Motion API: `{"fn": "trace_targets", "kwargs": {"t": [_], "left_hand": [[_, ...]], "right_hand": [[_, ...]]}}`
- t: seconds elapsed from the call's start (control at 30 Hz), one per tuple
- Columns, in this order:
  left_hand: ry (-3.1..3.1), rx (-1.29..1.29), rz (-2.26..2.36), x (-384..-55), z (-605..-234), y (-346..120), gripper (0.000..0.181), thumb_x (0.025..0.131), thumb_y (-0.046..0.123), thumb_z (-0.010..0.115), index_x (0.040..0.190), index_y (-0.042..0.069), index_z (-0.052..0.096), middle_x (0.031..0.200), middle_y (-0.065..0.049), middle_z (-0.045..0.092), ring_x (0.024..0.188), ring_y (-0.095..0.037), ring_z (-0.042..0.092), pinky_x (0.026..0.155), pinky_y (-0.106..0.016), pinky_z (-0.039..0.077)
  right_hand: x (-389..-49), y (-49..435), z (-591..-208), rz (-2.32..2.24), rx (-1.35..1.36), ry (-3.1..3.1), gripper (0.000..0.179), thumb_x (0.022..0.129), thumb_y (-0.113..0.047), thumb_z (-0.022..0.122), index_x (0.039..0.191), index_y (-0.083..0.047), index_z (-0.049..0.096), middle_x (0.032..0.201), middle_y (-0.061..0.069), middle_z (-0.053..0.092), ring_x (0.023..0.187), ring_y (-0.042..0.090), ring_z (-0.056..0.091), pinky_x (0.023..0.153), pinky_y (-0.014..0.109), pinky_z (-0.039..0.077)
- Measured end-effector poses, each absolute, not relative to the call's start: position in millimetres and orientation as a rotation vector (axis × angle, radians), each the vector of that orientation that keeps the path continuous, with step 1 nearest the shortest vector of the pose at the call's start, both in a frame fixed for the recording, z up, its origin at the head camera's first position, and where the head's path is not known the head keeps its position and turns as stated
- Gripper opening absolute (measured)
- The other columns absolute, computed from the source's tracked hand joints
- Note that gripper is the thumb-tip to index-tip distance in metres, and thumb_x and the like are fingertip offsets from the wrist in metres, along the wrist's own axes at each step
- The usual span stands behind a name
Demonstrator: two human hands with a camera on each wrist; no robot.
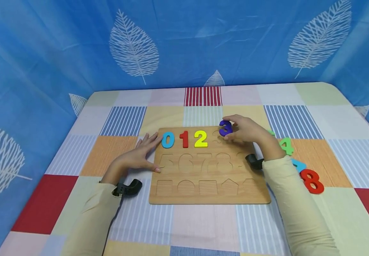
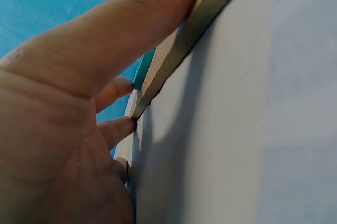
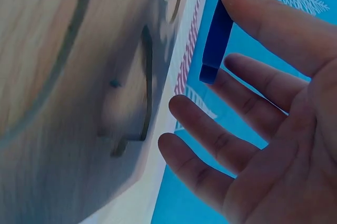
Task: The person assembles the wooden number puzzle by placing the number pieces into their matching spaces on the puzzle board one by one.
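A wooden number board (image 1: 190, 176) lies on the cloth. In its top row sit a blue 0 (image 1: 163, 141), a red 1 (image 1: 185, 139) and a yellow 2 (image 1: 201, 145). My right hand (image 1: 248, 131) pinches a purple number 3 (image 1: 225, 128) between thumb and fingers, over the board's top edge beside the 3-shaped recess. The right wrist view shows this 3 (image 3: 217, 37) edge-on, with the other fingers spread. At the board's left edge, my left hand (image 1: 139, 154) lies with fingers extended. Its thumb (image 2: 152, 3) rests on the rim, fingertips close to the blue 0.
To the right of the board lie a green 4 (image 1: 288, 144), a blue piece (image 1: 299, 164) partly behind the right sleeve, and a red 8 (image 1: 311, 180). Lower rows of the board hold number and shape recesses. A blue leaf-print curtain (image 1: 203, 42) hangs behind the patchwork cloth.
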State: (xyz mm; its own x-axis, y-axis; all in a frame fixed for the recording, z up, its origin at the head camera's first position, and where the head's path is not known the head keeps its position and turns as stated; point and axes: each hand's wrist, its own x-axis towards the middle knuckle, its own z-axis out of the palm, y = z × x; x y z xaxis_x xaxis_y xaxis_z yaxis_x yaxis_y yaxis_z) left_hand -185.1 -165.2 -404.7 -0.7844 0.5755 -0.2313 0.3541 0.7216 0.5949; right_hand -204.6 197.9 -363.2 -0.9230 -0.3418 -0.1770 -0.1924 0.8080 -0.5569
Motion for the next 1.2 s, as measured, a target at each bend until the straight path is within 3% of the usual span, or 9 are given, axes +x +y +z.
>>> {"fn": "trace_targets", "kwargs": {"t": [0.47, 0.77, 1.2], "left_hand": [[2.528, 0.71, 0.759, -187.8, -407.5, -167.2, 0.11, 0.065, 0.04, 0.08, 0.148, 0.016, 0.011, 0.155, -0.01, -0.004, 0.138, -0.034, -0.019, 0.11, -0.054, -0.012], [2.529, 0.718, 0.752, -189.9, -406.3, -167.8, 0.111, 0.065, 0.04, 0.079, 0.148, 0.017, 0.01, 0.155, -0.009, -0.004, 0.138, -0.034, -0.019, 0.11, -0.054, -0.012], [2.523, 0.723, 0.756, -189.0, -403.8, -166.2, 0.111, 0.065, 0.038, 0.08, 0.148, 0.015, 0.01, 0.155, -0.01, -0.004, 0.138, -0.034, -0.019, 0.111, -0.053, -0.013]], "right_hand": [[-202.1, 181.1, -368.6, -0.704, -0.504, 2.724, 0.07, 0.078, -0.018, 0.071, 0.135, 0.003, 0.038, 0.132, 0.024, 0.045, 0.113, 0.038, 0.049, 0.097, 0.05, 0.041], [-202.9, 176.9, -368.5, -0.618, -0.519, 2.728, 0.067, 0.079, -0.018, 0.069, 0.135, 0.004, 0.039, 0.133, 0.026, 0.044, 0.123, 0.041, 0.041, 0.103, 0.052, 0.033], [-200.7, 173.3, -367.5, -0.54, -0.537, 2.743, 0.066, 0.079, -0.02, 0.071, 0.133, 0.005, 0.041, 0.13, 0.025, 0.048, 0.12, 0.041, 0.043, 0.101, 0.051, 0.036]]}}
